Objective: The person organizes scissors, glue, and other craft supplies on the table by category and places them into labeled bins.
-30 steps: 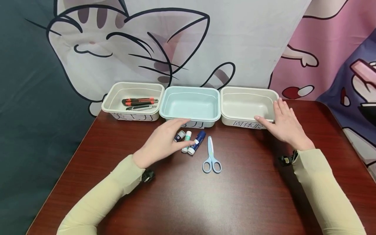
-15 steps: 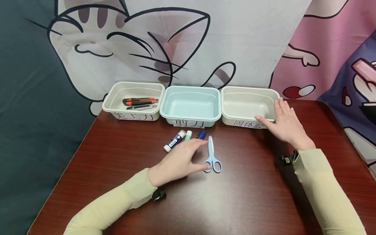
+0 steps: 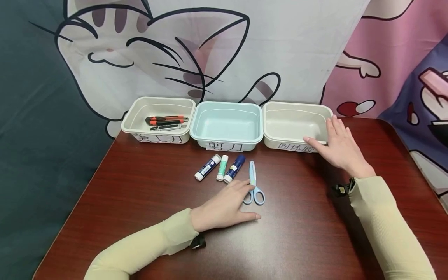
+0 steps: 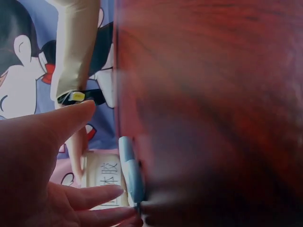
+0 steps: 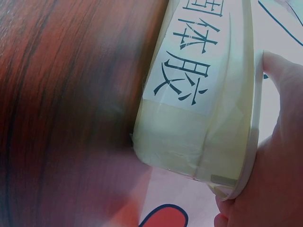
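Observation:
My left hand [image 3: 224,206] reaches over the table with straight fingers, its fingertips at the light blue scissors [image 3: 258,194] and the thumb spread away towards the near side. In the left wrist view, the scissors [image 4: 131,170] appear edge-on just beyond the fingertips. Left of the scissors lie three glue sticks: a dark blue one with white ends [image 3: 208,167], a small green-and-white one [image 3: 222,168] and a blue one [image 3: 234,168]. My right hand [image 3: 341,149] rests on the right corner of the cream bin [image 5: 180,132], fingers extended, thumb at the front rim.
Beside the cream bin, a light blue bin [image 3: 227,138] and another cream bin [image 3: 128,125] complete a row at the back of the table [image 3: 147,194]. Several utility knives [image 3: 167,121] lie in the left bin. Handwritten labels mark the fronts. A cartoon-print cloth [image 3: 297,46] hangs behind.
My left hand has moved right and towards the near side, from over the glue sticks to the scissors, uncovering all three sticks. My right hand has stayed at the bin.

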`<action>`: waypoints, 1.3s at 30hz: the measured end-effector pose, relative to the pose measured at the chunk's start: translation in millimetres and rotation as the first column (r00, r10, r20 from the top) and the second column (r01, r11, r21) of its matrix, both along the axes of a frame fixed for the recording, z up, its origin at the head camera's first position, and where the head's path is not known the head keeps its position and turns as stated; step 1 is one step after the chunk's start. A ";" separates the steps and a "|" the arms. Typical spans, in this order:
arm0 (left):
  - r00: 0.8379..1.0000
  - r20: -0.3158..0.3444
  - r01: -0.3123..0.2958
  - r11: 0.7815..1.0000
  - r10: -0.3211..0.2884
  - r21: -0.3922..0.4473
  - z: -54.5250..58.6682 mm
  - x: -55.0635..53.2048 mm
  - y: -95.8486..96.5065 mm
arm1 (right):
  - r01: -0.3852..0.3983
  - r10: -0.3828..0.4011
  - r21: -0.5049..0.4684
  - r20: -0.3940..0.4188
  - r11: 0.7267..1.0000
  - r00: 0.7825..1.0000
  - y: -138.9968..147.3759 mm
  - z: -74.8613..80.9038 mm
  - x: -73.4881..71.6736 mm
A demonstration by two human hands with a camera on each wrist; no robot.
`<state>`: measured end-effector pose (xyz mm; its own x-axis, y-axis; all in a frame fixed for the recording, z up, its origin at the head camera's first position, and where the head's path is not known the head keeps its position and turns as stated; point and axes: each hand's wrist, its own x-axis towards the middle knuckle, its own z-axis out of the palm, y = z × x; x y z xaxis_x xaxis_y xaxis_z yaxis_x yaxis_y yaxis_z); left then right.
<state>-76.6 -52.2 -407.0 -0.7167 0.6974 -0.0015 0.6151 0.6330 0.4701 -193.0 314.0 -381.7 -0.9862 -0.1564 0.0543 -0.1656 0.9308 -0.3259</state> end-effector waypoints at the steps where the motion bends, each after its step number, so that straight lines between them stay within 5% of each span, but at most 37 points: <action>1: 1.000 -0.002 0.004 1.000 -0.004 -0.009 -1.0 -0.3 1.3 | -0.001 0.001 0.000 0.000 1.000 1.000 0.1 0.0 -0.2; 11: 0.987 -0.123 0.102 0.995 -0.103 -0.018 -8.9 -13.6 19.6 | -0.002 0.002 -0.004 0.000 1.000 1.000 -0.4 0.3 -0.3; 19: 0.974 -0.159 0.159 0.987 -0.162 -0.032 -6.7 -16.7 33.3 | -0.003 0.003 -0.001 -0.001 1.000 1.000 -0.9 0.4 -0.1; 31: 0.977 -0.202 0.034 0.984 -0.070 -0.176 -3.2 -16.9 38.5 | -0.003 0.003 -0.003 0.000 1.000 1.000 -1.7 0.3 -0.2; 39: 0.984 -0.169 0.014 0.982 -0.047 -0.188 0.8 -24.8 31.7 | -0.003 0.003 -0.006 0.003 1.000 1.000 -1.1 0.9 0.9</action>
<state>-101.5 -20.5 -406.2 -0.6958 0.7181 -0.0114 0.6968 0.6788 0.2315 -192.0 312.9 -380.8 -0.9860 -0.1586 0.0522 -0.1670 0.9284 -0.3320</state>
